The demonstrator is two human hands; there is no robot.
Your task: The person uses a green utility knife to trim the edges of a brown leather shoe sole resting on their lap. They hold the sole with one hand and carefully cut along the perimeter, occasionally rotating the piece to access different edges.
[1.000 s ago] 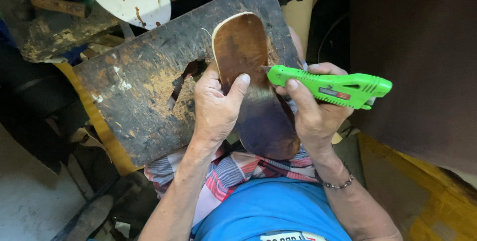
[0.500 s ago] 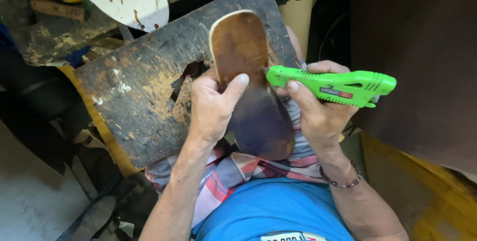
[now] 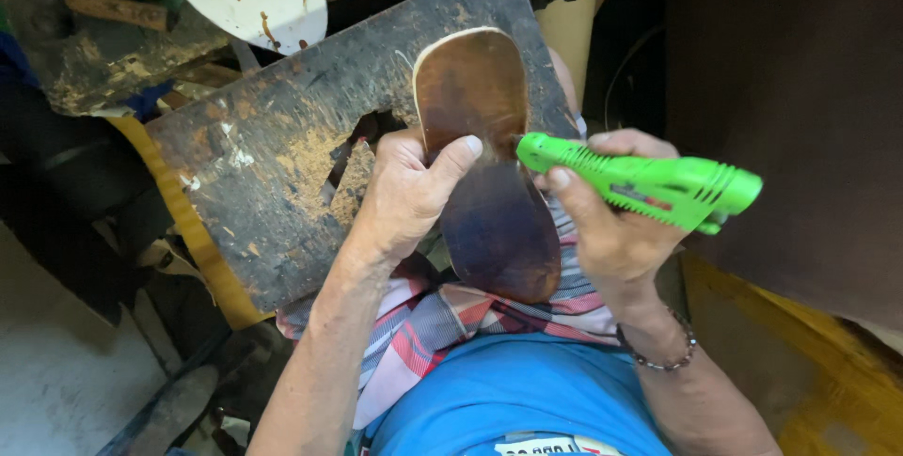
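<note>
You hold a brown shoe sole [image 3: 489, 183] down on the dark, worn board [image 3: 282, 165].
Your left hand [image 3: 409, 195] grips the sole's left edge, thumb across it; your right hand [image 3: 616, 221], clenched around a green utility knife [image 3: 649, 188], brings its tip, seemingly touching, to the sole's right edge.

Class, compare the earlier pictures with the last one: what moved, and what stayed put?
Little moved. The green cutter in the right hand stays at the sole's right edge; its rear end dipped slightly. The left hand still grips the sole on the board. Nothing was picked up or let go.
</note>
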